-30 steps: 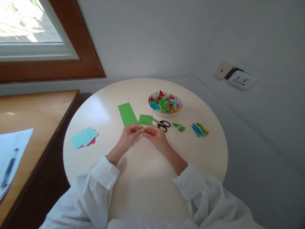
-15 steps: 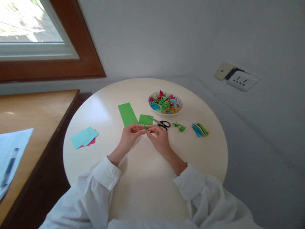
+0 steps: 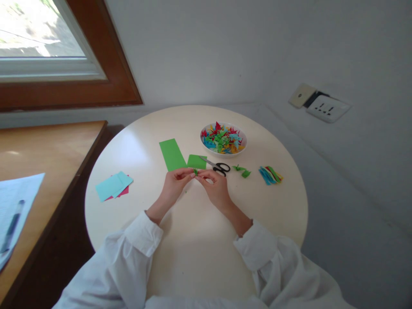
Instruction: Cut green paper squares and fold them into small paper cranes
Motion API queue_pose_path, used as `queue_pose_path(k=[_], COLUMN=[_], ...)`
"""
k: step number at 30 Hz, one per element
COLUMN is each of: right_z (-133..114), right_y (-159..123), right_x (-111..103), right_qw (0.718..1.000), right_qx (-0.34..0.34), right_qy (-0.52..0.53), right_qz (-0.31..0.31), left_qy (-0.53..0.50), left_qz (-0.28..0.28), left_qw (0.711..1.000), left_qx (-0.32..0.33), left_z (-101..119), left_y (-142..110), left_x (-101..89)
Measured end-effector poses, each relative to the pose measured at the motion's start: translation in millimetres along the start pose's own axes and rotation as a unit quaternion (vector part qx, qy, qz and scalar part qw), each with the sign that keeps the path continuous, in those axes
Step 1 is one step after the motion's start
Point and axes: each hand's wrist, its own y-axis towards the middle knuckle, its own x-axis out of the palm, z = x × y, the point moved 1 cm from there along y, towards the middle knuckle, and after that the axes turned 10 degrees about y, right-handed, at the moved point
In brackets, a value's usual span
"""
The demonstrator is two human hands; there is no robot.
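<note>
Between my fingertips is a small green folded paper piece [image 3: 195, 172], mostly hidden by the fingers. My left hand [image 3: 177, 181] pinches it from the left, and my right hand [image 3: 213, 184] pinches it from the right. Just beyond the hands lie a long green paper strip [image 3: 173, 154] and a smaller green paper piece [image 3: 197, 161]. Scissors with black handles [image 3: 221, 167] rest beside my right hand, one blade tip over the small green piece. Farther right are small green folded papers [image 3: 242, 171].
A white bowl [image 3: 224, 155] full of colourful folded paper cranes stands at the back of the round white table [image 3: 196, 257]. Bundled coloured strips [image 3: 271, 175] lie at right, light blue and pink papers [image 3: 114, 186] at left. A wooden desk [image 3: 51, 141] holds a sheet and pen.
Both hands stay in nearly the same place. The green folded piece has turned slightly between the fingertips, and its points show a little differently.
</note>
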Motion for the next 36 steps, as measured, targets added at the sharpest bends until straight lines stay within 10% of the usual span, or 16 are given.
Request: queue_pose_path(k=[36], right_z=[5.7], right_y=[1.6], right_x=[-0.2], right_qw=[0.999], right_qx=[0.031], right_qy=[0.030], right_qz=[0.014], left_qy=[0.068], left_qz=[0.000], left_qw=[0.997], left_qx=[0.027], left_z=[11.0], left_y=[-5.1], left_x=[2.1])
